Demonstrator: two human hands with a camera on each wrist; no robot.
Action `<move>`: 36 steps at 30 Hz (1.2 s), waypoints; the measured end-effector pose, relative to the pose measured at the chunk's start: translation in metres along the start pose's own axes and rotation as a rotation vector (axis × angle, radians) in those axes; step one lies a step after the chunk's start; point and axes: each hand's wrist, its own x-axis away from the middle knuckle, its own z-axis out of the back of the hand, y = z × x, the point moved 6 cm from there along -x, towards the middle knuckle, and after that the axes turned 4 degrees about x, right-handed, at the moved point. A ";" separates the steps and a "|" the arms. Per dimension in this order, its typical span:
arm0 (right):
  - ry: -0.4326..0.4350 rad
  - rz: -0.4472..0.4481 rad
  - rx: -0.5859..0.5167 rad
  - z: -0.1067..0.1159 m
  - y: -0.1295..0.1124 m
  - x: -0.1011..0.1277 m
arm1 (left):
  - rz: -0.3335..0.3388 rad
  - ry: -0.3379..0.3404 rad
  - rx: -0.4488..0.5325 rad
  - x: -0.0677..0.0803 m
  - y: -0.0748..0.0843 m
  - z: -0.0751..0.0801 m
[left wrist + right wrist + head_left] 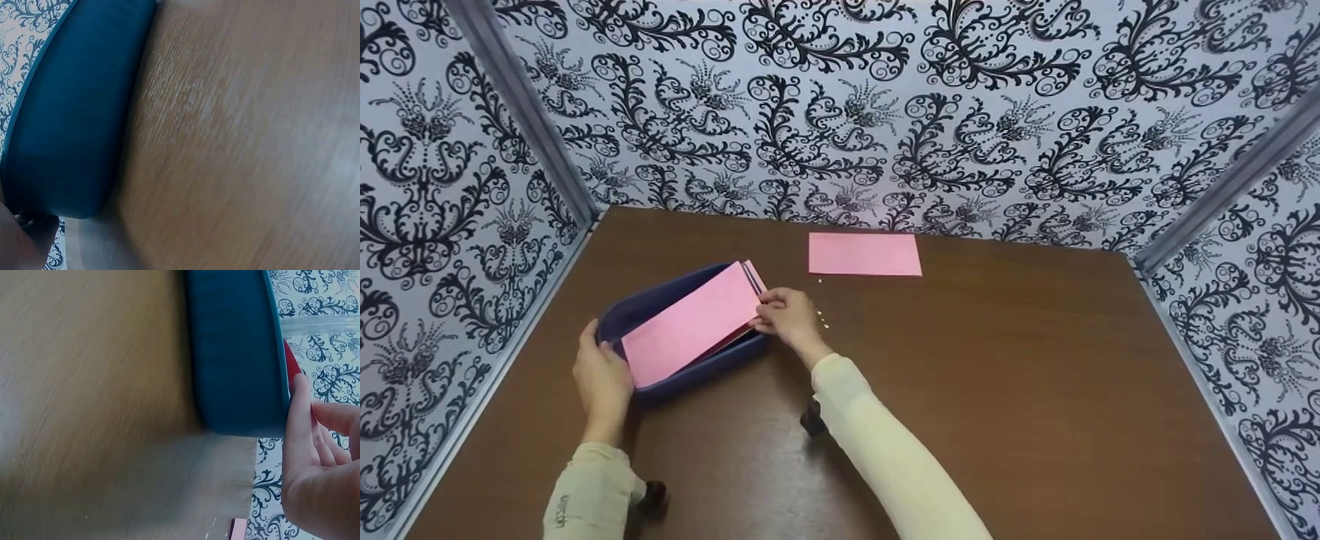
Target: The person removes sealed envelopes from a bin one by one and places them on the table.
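Note:
A dark blue tray (654,300) sits on the brown table (997,375), left of centre. A stack of pink paper (690,324) lies slantwise across its top. My left hand (601,358) grips the tray's near left end, thumb over the rim. My right hand (763,315) pinches the right edge of the pink stack at the tray's right end. The left wrist view shows the tray's outer wall (67,112) and a sliver of the left hand (14,242). In the right wrist view the right hand (315,439) lies against the tray wall (236,354), with a reddish paper edge (291,365) behind the rim.
A single pink sheet (864,253) lies flat near the back wall. A few tiny pale specks (823,319) dot the table by my right hand. Patterned walls (885,112) close in the table on the left, back and right.

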 end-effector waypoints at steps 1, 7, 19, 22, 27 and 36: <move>0.010 0.007 0.011 0.000 -0.001 0.001 | -0.001 -0.001 0.000 0.000 0.000 0.000; 0.063 0.052 0.060 0.004 -0.005 0.005 | -0.020 0.009 0.007 0.000 0.001 0.000; 0.194 0.112 0.035 0.032 -0.006 0.007 | -0.007 -0.008 0.001 -0.001 0.000 0.000; 0.227 0.105 0.040 0.040 -0.004 0.005 | -0.008 -0.005 -0.004 0.000 0.000 0.000; 0.255 0.087 0.032 0.053 -0.001 0.004 | -0.006 -0.014 -0.002 -0.001 -0.001 0.000; 0.280 0.064 -0.007 0.070 0.003 0.005 | -0.019 -0.001 -0.008 -0.001 0.000 0.000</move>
